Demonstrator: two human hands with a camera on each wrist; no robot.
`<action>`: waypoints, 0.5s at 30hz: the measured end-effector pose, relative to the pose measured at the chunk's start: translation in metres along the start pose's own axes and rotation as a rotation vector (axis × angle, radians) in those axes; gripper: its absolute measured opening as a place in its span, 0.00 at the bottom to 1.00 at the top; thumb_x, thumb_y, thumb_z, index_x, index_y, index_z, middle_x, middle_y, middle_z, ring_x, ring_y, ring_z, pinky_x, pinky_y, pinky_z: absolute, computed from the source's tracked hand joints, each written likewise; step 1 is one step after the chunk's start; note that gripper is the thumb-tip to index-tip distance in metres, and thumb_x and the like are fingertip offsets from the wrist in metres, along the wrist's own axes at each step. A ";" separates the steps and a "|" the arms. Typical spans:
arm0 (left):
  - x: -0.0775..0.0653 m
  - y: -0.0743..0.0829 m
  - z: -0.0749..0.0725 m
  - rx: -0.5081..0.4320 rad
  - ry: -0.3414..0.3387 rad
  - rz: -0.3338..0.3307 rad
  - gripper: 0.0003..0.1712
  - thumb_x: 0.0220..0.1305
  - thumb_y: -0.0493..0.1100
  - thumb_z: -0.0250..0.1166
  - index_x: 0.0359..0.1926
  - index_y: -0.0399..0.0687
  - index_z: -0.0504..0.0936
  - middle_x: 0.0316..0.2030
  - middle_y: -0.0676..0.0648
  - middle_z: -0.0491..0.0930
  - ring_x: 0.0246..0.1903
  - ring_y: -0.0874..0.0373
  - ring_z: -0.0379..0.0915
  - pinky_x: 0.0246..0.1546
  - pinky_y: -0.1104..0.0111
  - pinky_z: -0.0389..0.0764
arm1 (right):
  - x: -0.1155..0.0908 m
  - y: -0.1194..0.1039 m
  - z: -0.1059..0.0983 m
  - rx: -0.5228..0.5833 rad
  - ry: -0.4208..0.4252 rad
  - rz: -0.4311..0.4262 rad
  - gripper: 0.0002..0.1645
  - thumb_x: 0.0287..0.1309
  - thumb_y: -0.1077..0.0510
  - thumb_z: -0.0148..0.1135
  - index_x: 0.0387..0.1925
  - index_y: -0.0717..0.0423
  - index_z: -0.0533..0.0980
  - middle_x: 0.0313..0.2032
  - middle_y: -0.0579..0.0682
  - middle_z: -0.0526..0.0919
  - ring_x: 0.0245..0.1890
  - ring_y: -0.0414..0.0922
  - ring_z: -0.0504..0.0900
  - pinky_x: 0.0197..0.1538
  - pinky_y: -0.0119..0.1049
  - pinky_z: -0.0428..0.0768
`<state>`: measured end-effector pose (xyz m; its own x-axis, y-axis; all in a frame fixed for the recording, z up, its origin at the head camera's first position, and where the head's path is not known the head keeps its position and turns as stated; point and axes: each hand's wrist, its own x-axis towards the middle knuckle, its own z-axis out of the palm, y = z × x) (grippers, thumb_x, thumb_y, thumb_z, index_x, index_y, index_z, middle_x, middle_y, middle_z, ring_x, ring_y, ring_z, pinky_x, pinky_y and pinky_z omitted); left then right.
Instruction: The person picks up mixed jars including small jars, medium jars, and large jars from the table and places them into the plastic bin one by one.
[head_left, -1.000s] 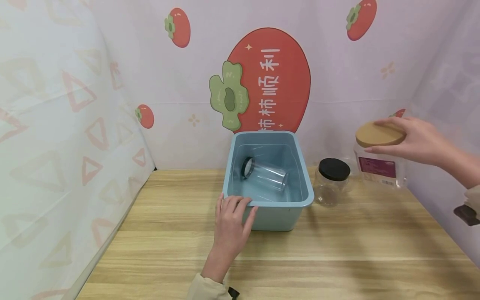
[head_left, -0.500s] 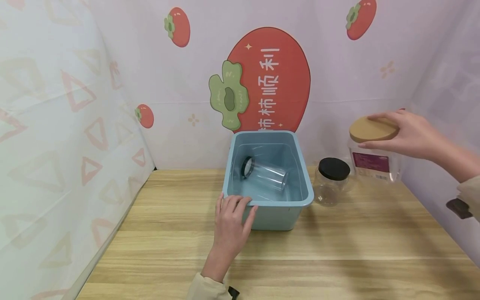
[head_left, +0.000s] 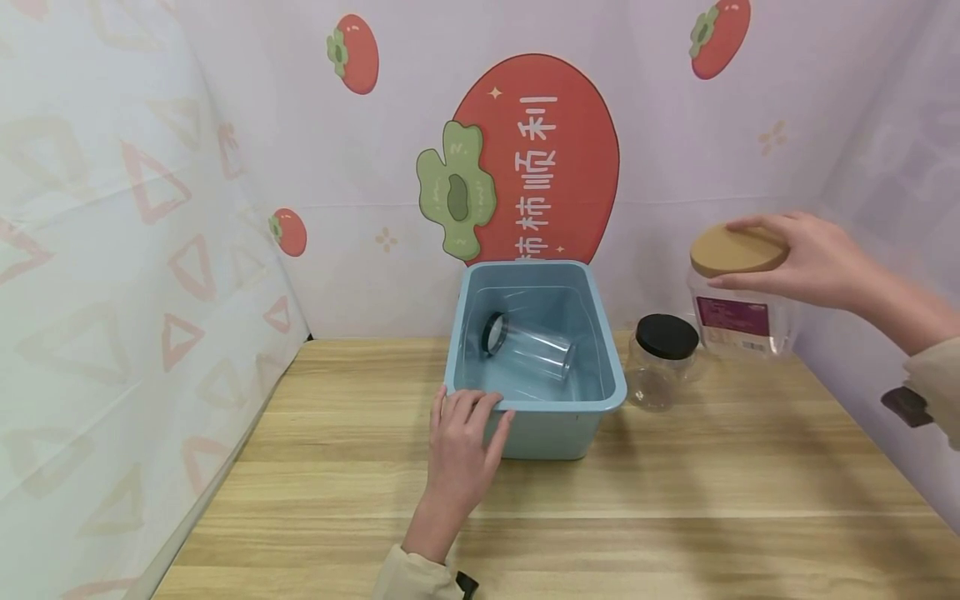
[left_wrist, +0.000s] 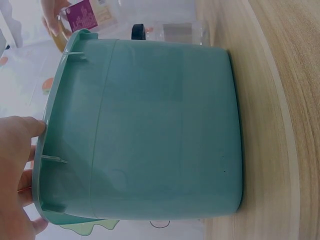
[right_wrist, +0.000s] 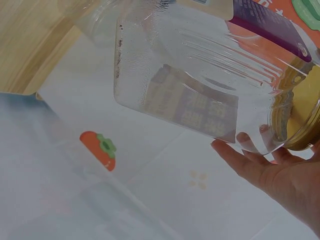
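Observation:
A light-blue plastic bin (head_left: 558,437) stands on the wooden table. My left hand (head_left: 459,450) grips its near rim, fingers over the edge and thumb at the outer side; the left wrist view shows this hand (left_wrist: 17,170) at the rim too. My right hand (head_left: 817,258) holds a clear plastic jar (head_left: 733,317) by its yellow lid (head_left: 738,250), in the air at the right. That jar bears a purple label (right_wrist: 272,27). Inside the bin, a clear cylindrical jar (head_left: 534,350) with a black lid lies on its side.
A clear jar with a black lid (head_left: 666,337) stands upright just right of the bin. Something clear behind it is hard to make out. Patterned white cloth (head_left: 360,283) hangs behind and at both sides of the wooden table (head_left: 337,467).
My right hand has moved left and slightly up with the yellow-lidded jar. My left hand and the bin have stayed in place.

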<state>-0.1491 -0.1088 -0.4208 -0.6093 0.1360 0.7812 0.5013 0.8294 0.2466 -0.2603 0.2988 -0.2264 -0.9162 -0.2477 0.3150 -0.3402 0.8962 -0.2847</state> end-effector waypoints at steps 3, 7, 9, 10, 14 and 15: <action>0.000 0.000 0.000 0.000 0.003 0.003 0.13 0.65 0.43 0.75 0.48 0.43 0.88 0.43 0.45 0.84 0.49 0.49 0.78 0.66 0.37 0.72 | 0.001 -0.002 -0.001 -0.001 -0.009 0.008 0.48 0.55 0.42 0.79 0.72 0.57 0.72 0.59 0.73 0.74 0.56 0.68 0.71 0.46 0.57 0.67; 0.000 0.000 0.000 0.002 0.008 0.009 0.13 0.65 0.43 0.76 0.47 0.43 0.88 0.43 0.45 0.84 0.49 0.49 0.78 0.66 0.37 0.72 | 0.004 -0.006 -0.001 0.012 -0.016 0.008 0.49 0.55 0.42 0.79 0.72 0.57 0.71 0.61 0.73 0.74 0.58 0.68 0.70 0.47 0.57 0.67; 0.000 0.000 0.000 0.002 0.008 0.010 0.13 0.64 0.43 0.76 0.47 0.43 0.88 0.42 0.45 0.84 0.49 0.49 0.78 0.66 0.37 0.72 | 0.005 -0.008 -0.001 0.017 -0.019 0.005 0.49 0.55 0.42 0.79 0.73 0.57 0.71 0.62 0.72 0.73 0.59 0.67 0.70 0.47 0.57 0.67; 0.000 0.000 0.000 0.003 0.008 0.010 0.13 0.64 0.43 0.76 0.48 0.44 0.88 0.42 0.45 0.84 0.49 0.49 0.78 0.66 0.37 0.72 | 0.006 -0.009 -0.001 0.018 -0.019 0.003 0.49 0.55 0.42 0.79 0.73 0.57 0.71 0.62 0.72 0.73 0.59 0.67 0.70 0.47 0.57 0.67; 0.000 0.000 0.000 0.001 0.008 0.011 0.13 0.64 0.43 0.76 0.47 0.43 0.88 0.43 0.45 0.84 0.49 0.49 0.78 0.66 0.37 0.72 | 0.009 -0.012 -0.001 0.014 -0.018 -0.001 0.49 0.56 0.42 0.79 0.73 0.56 0.71 0.64 0.72 0.73 0.59 0.67 0.70 0.48 0.57 0.67; 0.000 0.000 0.000 0.000 0.008 0.012 0.13 0.64 0.43 0.76 0.47 0.43 0.88 0.43 0.45 0.84 0.49 0.49 0.78 0.66 0.37 0.72 | 0.009 -0.012 -0.001 0.014 -0.016 -0.003 0.49 0.55 0.42 0.79 0.73 0.56 0.71 0.64 0.71 0.73 0.59 0.67 0.70 0.48 0.57 0.67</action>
<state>-0.1494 -0.1089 -0.4209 -0.5982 0.1415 0.7887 0.5083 0.8279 0.2370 -0.2644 0.2856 -0.2192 -0.9183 -0.2564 0.3017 -0.3460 0.8901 -0.2967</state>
